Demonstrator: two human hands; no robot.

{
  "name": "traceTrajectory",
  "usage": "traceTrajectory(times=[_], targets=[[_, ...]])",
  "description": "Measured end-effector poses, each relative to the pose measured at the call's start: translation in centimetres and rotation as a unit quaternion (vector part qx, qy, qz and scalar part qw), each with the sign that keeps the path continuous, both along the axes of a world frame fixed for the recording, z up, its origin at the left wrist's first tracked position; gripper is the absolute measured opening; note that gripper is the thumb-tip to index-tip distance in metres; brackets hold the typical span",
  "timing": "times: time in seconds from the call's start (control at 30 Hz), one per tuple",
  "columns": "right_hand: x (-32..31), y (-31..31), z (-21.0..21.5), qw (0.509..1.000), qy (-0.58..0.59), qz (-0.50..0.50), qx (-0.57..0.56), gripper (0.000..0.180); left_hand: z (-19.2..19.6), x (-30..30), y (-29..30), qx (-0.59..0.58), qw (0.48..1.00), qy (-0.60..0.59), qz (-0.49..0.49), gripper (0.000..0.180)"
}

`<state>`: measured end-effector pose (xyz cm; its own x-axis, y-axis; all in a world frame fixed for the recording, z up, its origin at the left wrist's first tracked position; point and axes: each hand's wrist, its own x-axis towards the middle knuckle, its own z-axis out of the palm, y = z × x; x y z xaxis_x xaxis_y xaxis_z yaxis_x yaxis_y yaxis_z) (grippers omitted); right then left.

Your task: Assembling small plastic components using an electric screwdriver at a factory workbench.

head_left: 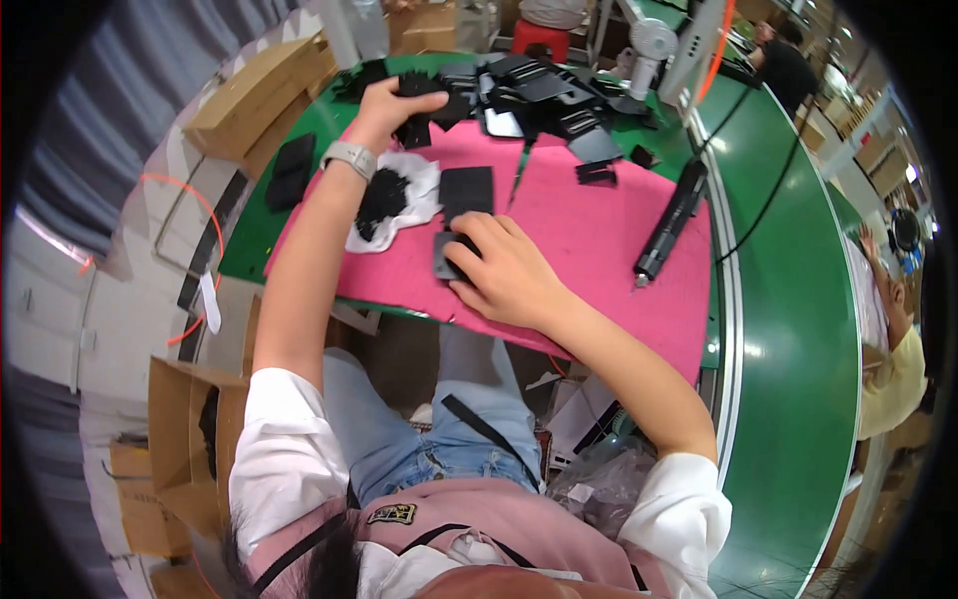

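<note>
My left hand (391,112) reaches over a heap of small black plastic pieces (419,84) at the far left of the table, thumb stretched out to the right; its other fingertips are partly hidden. My right hand (504,268) rests on the pink mat (579,240), its fingers bent over a small dark grey plastic part (442,262) and pressing on its edge. Just beyond that part lies a flat black square piece (466,192). Between my arms, a white cloth or bag (423,187) carries a pile of tiny black bits (385,196).
A black electric screwdriver (671,225) with a cable lies on the mat's right side. Black plastic housings (539,85) are heaped at the back. Black pieces (291,172) sit at the left edge. A small white fan (651,50) stands behind; a green bench (788,399) runs along the right.
</note>
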<state>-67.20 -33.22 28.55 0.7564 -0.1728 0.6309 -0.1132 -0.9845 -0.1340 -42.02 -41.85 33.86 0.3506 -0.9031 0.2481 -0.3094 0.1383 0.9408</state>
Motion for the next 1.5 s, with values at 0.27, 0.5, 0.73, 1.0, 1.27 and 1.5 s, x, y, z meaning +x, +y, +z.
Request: traceTrajectory(times=[0.27,0.5,0.73,1.0,1.27,1.5], targets=[[-0.9,-1.7,0.3,0.992,-0.115,0.017,0.056,0.047,-2.3,-0.2,-4.0,0.071,0.946,-0.304,-0.086,0.063],[-0.7,-3.1,-1.6,0.953,-0.027,-0.190,0.234,0.095,-0.1,-1.8,-0.9,0.080,0.918,-0.384,-0.059,0.060],[-0.4,-4.2,-2.2,0.956,-0.014,-0.150,0.253,0.094,-1.7,1.2,2.6,-0.064,0.890,-0.450,0.031,0.040],[-0.5,-5.0,-2.3,0.963,0.001,-0.142,0.231,0.086,-2.1,-5.0,12.8,-0.135,0.914,-0.368,0.106,0.009],[0.5,-5.1,-2.4,0.957,-0.043,-0.163,0.235,0.053,-3.6,-3.2,17.4,-0.202,0.859,-0.425,0.203,0.010],[-0.4,-5.4,-2.0,0.960,-0.050,-0.143,0.235,0.044,-6.4,0.1,16.8,-0.259,0.824,-0.381,0.330,0.011]])
